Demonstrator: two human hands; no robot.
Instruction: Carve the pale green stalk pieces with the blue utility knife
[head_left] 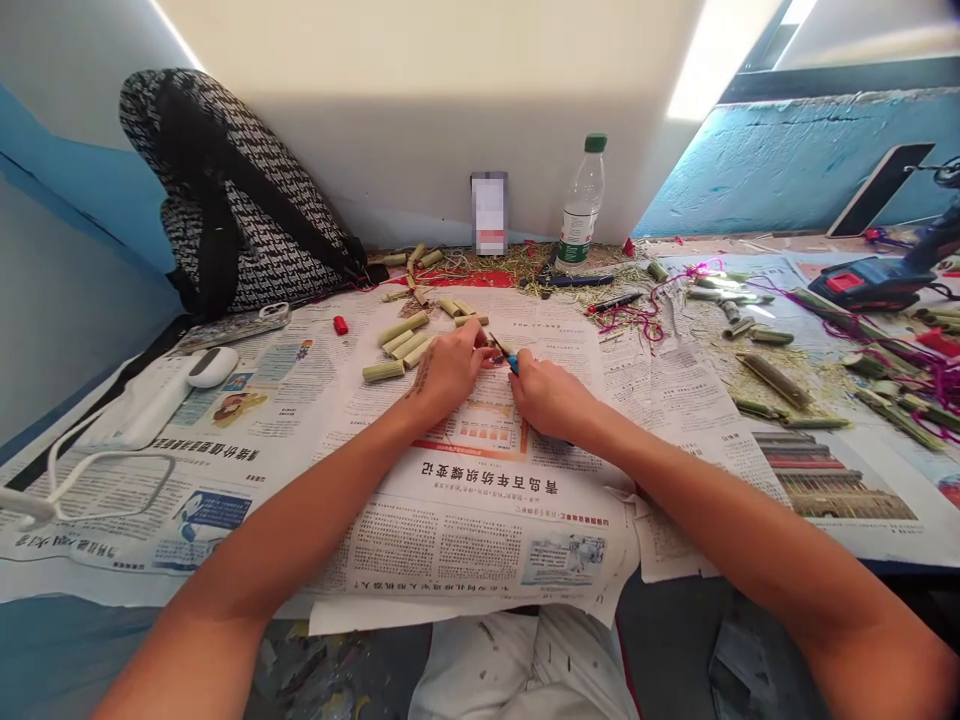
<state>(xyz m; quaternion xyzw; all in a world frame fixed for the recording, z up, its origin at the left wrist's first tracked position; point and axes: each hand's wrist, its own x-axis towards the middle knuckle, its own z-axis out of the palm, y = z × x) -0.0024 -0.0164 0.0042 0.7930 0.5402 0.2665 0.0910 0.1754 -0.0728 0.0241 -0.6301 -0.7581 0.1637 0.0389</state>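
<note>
My left hand [448, 368] rests on the newspaper [480, 500], fingers closed round a small piece I cannot make out. My right hand [551, 397] is closed on a tool with a blue handle [513, 364], its dark tip pointing at the left fingers. Both hands meet at the middle of the table. Just left of the left hand lie several short green bamboo tubes [397, 345].
A patterned backpack [232, 195] leans at the back left. A plastic water bottle [581, 205] stands at the back. A white power strip and mouse [212, 366] lie left. More bamboo pieces [772, 378], pink thread [660, 300] and a cordless drill [874, 280] lie right.
</note>
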